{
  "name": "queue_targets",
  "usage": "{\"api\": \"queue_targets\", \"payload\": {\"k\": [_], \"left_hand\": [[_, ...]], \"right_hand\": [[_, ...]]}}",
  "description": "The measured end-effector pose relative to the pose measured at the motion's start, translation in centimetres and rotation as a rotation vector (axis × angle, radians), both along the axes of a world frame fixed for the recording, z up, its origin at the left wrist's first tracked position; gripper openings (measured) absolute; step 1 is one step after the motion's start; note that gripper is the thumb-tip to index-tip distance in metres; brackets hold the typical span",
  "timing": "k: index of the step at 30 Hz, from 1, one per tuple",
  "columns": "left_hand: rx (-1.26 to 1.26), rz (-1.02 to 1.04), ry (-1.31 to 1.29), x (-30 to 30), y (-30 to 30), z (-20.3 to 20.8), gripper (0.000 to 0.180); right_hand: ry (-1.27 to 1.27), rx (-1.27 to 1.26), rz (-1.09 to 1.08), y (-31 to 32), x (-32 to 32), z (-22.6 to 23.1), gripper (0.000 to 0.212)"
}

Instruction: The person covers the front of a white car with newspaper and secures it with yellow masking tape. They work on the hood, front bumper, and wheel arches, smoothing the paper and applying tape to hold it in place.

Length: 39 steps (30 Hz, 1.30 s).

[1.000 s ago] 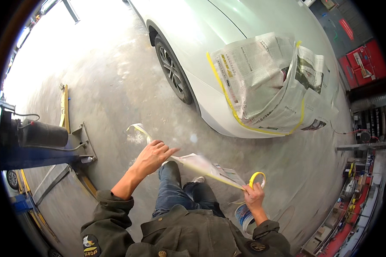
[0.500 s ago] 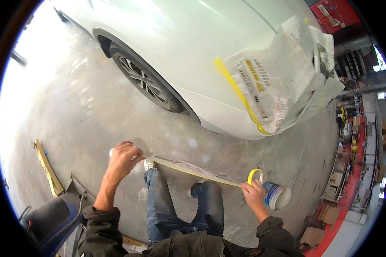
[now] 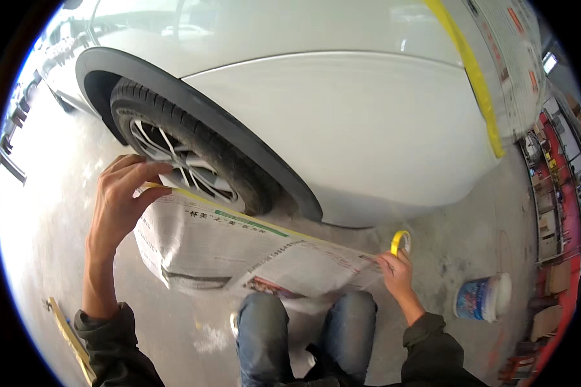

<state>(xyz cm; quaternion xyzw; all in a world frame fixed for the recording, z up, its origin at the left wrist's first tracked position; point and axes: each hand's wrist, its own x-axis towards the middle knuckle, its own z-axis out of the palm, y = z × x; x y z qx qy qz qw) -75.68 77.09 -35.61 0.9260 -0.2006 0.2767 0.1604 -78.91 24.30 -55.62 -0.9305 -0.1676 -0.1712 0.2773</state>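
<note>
A newspaper sheet (image 3: pixel 206 248) with yellow masking tape along its upper edge stretches between my hands and hangs down in front of my knees. My left hand (image 3: pixel 119 200) pinches its upper left corner between thumb and fingers, just in front of the car wheel (image 3: pixel 187 164). At the other end, my right hand (image 3: pixel 397 277) grips the sheet's edge together with a roll of yellow masking tape (image 3: pixel 401 242), which stands up above the fingers. The white car's bumper side (image 3: pixel 381 129) lies beyond the sheet, with a dark wheel arch trim (image 3: pixel 239 132) around the tyre.
More newspaper (image 3: pixel 507 58), bordered by a yellow tape strip (image 3: pixel 474 77), covers the car's right end. A bucket (image 3: pixel 481 298) lies on the floor at right. Shelving (image 3: pixel 549 219) with boxes lines the right side. A yellowish bar (image 3: pixel 71 338) is at lower left.
I have come closer to the car and lower, with knees bent. The newspaper, held narrow before, now hangs spread open. My left hand has moved up to the wheel.
</note>
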Motion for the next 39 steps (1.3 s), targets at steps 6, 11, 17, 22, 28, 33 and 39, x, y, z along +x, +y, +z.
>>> {"api": "queue_targets", "payload": {"k": [6,11,17,22,28,33,39], "left_hand": [[-0.005,-0.006,0.005,1.0,0.1,0.2,0.017],[0.009,0.018,-0.044,-0.7,-1.2,0.9,0.012],[0.031,0.022,-0.16,-2.5,-2.7,0.3,0.013],[-0.01,-0.03,-0.126,-4.1,-1.3,0.4,0.014],[0.033,0.069,-0.144,-15.3,3.7,-5.8,0.016],[-0.013,0.208,-0.02,-29.8,7.3,-17.3,0.018],[0.019,0.391,0.261,-38.7,1.6,-30.6,0.027]], "right_hand": [[-0.215,0.099,-0.096,-1.0,-0.8,-3.0,0.009],[-0.282,0.1,-0.135,-1.0,-3.3,-4.4,0.016],[-0.251,0.083,-0.17,-1.2,-5.8,-5.5,0.017],[-0.248,0.108,-0.145,0.4,-7.1,-5.0,0.014],[-0.221,-0.026,-0.147,2.0,-15.7,-2.5,0.017],[-0.165,-0.283,0.065,3.2,-20.1,-2.1,0.016],[-0.039,-0.462,0.167,0.2,-23.4,-6.8,0.011]]}}
